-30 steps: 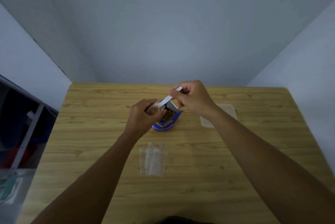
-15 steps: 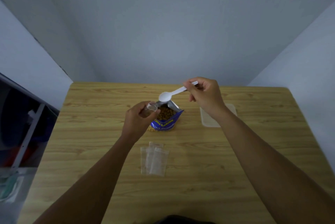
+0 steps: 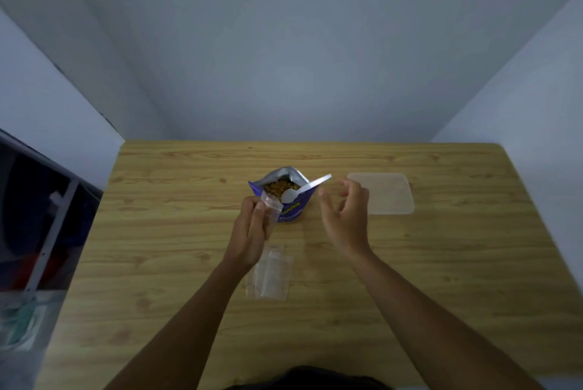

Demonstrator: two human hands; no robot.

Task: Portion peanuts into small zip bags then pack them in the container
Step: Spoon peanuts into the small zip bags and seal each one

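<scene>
Currently left hand (image 3: 249,232) pinches small zip bag (image 3: 270,205) beside peanut pouch (image 3: 291,211), middle of counter (image 3: 164,232) toward far edge; right hand (image 3: 344,219) loose, empty, beside spoon (image 3: 303,191) propped in pouch; risk: knocking its handle tips pouch, spilling peanuts (image 3: 279,186)

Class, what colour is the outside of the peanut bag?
The peanut bag is blue outside, seen in the head view.

Table (image 3: 473,279) passable at frame right, far left and bottom; centre blocked by open peanut bag (image 3: 295,214) with spoon (image 3: 310,188) handle jutting upper right, left hand (image 3: 249,232) pinching small zip bag (image 3: 272,205) beside it, right hand (image 3: 344,219) opposite, container (image 3: 389,197) further right, spare zip bags (image 3: 269,276) below.
</scene>
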